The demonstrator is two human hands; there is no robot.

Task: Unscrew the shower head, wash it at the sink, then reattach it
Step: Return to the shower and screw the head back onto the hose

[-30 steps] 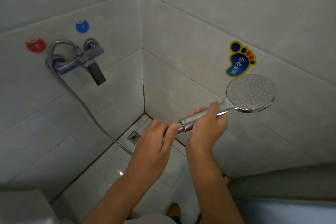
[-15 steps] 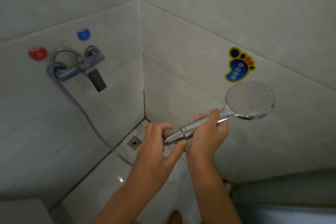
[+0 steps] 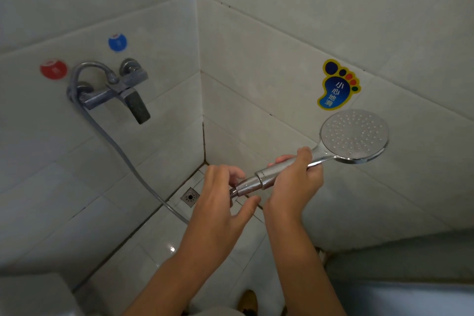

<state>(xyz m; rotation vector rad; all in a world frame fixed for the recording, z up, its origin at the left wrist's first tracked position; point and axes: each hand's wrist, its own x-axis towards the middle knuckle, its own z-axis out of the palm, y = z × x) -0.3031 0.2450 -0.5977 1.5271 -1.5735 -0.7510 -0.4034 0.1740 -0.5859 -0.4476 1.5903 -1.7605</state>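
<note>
Left hand (image 3: 218,202) fingers now spread off the hose (image 3: 112,141) nut, mid re-grip; right hand (image 3: 292,182) stays clamped on shower head (image 3: 354,136) handle, so unscrewing's ongoing.

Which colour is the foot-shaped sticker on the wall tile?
The foot-shaped sticker is blue with a yellow border and multicoloured toes, seen in the head view.

bathroom shower corner | tiled walls (image 3: 256,33) | mixer tap (image 3: 112,90) | floor drain (image 3: 190,197)
</note>
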